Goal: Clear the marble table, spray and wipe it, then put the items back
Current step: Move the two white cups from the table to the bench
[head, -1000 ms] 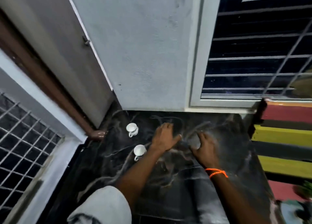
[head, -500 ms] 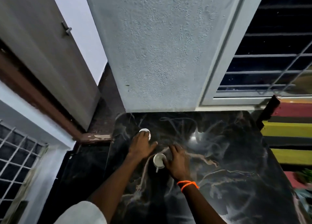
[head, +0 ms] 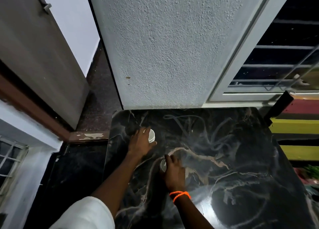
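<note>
Surface: dark marble table [head: 233, 159] filled lower right; smears suggested wiping done
Left hand [head: 139, 145]: I clamped fingers round far cup [head: 151, 136]
Right hand [head: 174, 172]: fingers closed over near cup [head: 163, 165], steadying placement

Black marble bench [head: 233, 159] fills lower right of frame, pale and tan veins across glossy top, far edge against textured wall. Two white cups on it, near its left edge. Far cup [head: 151, 136] under my left hand [head: 139, 145]; near cup [head: 163, 165] below it in frame, mostly covered by my right hand [head: 174, 174].
</note>
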